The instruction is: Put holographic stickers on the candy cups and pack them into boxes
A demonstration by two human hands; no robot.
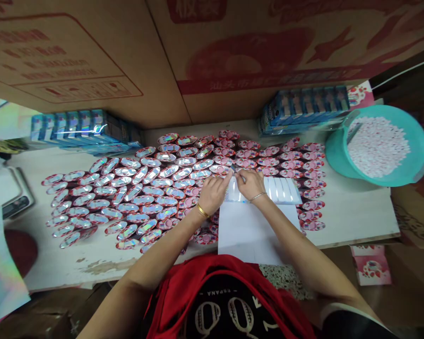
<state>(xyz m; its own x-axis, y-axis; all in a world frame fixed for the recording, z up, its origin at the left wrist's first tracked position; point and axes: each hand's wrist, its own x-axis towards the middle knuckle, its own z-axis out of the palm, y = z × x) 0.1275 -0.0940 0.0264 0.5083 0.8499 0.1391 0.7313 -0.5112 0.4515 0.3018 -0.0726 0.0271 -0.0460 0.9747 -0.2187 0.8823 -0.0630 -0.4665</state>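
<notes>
My left hand has its fingers pressed together over the rows of small red-and-pink packs. Close beside it, my right hand is closed in a pinch. Between the fingertips of both hands is a small greyish sticker, partly hidden. Under my right hand lies a sheet of shiny silver stickers, on top of white paper. Packs with shiny strips on top stand to the left. The packs on the right show a pink round top without a strip.
A turquoise basin full of small white-and-pink pieces stands at the right. Blue boxes and more blue boxes line the back, before large cartons. A scale is at the left edge.
</notes>
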